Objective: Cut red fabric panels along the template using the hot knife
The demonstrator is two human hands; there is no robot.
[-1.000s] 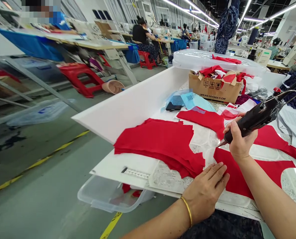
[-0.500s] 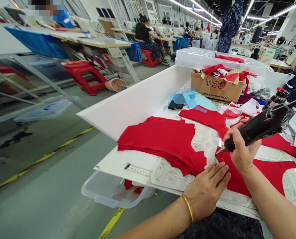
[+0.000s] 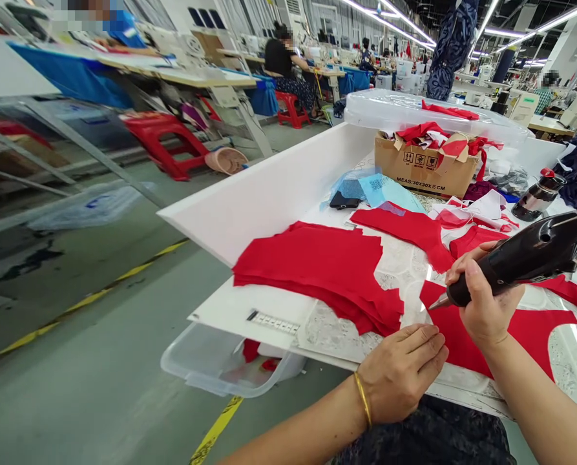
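My right hand is wrapped round a black handheld tool with a pointed metal tip. That tip is at the left corner of a red fabric piece; whether it touches the cloth I cannot tell. My left hand, a gold bangle on its wrist, rests at the left edge of the same piece, fingers together and slightly bent, thumb hidden. Left of it lies a stack of red fabric pieces. Another red piece lies behind the tip.
A raised white board borders the table's left side. At the back stand a cardboard box of scraps and a black bottle with a red top. A clear plastic bin sits below the edge. People sew farther off.
The tool's tip has shifted slightly right and down, still near the fabric's corner. My left hand has drawn back a little, its fingers more bent. The view has moved slightly.
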